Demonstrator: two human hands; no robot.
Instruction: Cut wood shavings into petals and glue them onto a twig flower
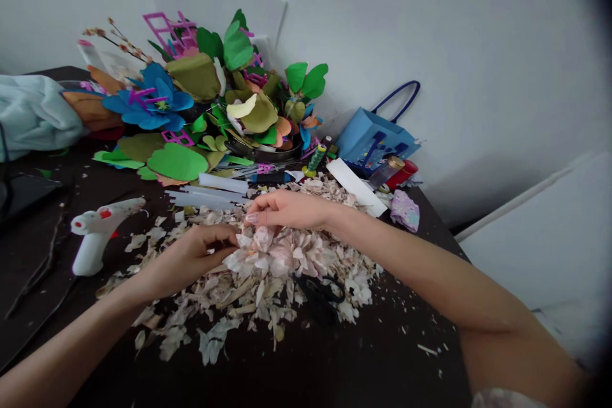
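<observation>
Dark tabletop [382,363], one paper flower [272,255], left grip [189,261] and right grip [287,210] closed on petals; one glue gun [98,236].

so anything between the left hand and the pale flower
Nothing visible. The left hand meets the edge of the pale flower at its fingertips, with no gap showing. The loose flakes lie beneath and around them, not between.

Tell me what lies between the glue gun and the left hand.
In the head view, pale flaky scraps lie scattered on the dark table between the white glue gun and the left hand.
</observation>
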